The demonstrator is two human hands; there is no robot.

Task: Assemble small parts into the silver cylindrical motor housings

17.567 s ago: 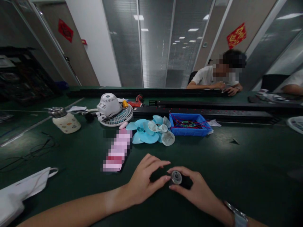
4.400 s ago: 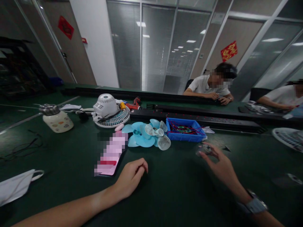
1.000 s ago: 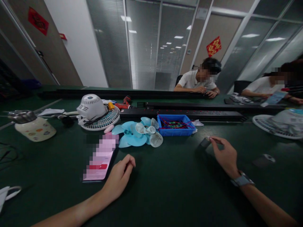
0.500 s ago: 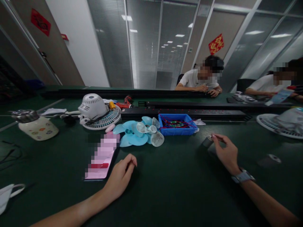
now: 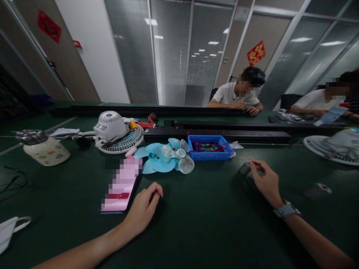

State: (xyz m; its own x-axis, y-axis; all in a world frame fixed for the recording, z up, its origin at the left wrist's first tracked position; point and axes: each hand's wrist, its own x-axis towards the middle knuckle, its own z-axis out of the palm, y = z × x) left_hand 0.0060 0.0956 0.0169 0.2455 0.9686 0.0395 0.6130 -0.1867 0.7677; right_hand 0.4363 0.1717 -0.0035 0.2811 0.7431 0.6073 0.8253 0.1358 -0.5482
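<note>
My right hand (image 5: 265, 182) pinches the upper end of a small grey cylinder (image 5: 245, 169) with thumb and fingertips, low over the table. A second grey cylinder (image 5: 318, 190) lies to the right of that hand. My left hand (image 5: 145, 206) rests on the table with its fingers loosely curled, and nothing shows in it. Just left of it lies a phone (image 5: 120, 190) with a pink screen. Beyond the left hand are light blue fan blades (image 5: 159, 164) with a clear fan blade (image 5: 186, 164) on them.
A blue bin (image 5: 210, 155) holds wires and green boards. White fan housings stand at left (image 5: 110, 125) and right (image 5: 343, 147). A jug (image 5: 46, 149), a red power tool (image 5: 150, 121), a mask (image 5: 8, 231) and black rails (image 5: 218, 133) are around. Two people sit across the table.
My right hand has shifted very slightly left, still at the grey cylinder. My left hand has stayed in place.
</note>
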